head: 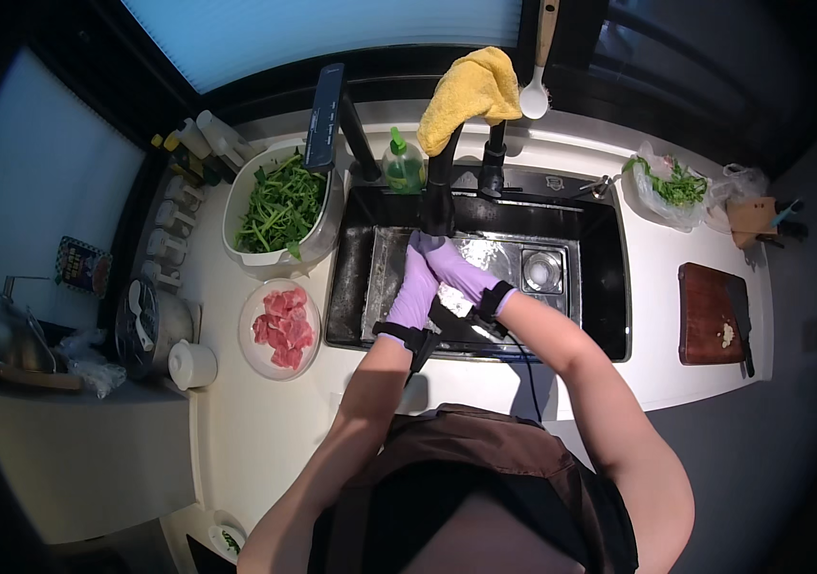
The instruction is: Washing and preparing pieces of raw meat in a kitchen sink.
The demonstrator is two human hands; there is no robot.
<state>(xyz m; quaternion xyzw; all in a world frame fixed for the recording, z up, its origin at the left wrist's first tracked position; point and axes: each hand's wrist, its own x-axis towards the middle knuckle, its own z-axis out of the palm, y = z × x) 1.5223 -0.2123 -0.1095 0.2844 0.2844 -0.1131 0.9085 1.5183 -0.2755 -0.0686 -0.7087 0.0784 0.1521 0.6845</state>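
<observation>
My left hand [416,283] and my right hand [454,267], both in light purple gloves, meet over the black sink [477,344], right under the spout of the black faucet [439,194]. Their fingertips are dark and partly hidden beneath the spout, so whether they hold anything does not show. A yellow cloth [471,93] hangs over the top of the faucet. Left of the sink stand a white container of leafy greens [283,204] and a bowl of raw meat slices [284,328]. Behind the sink is a green soap pump bottle [403,166].
On the right counter are a wooden cutting board [703,308] with a knife [740,316] and chopped pale bits, a plastic bag of greens [670,188] and a knife block [751,219]. A pot [164,323] and a white lidded jar [193,364] stand at left.
</observation>
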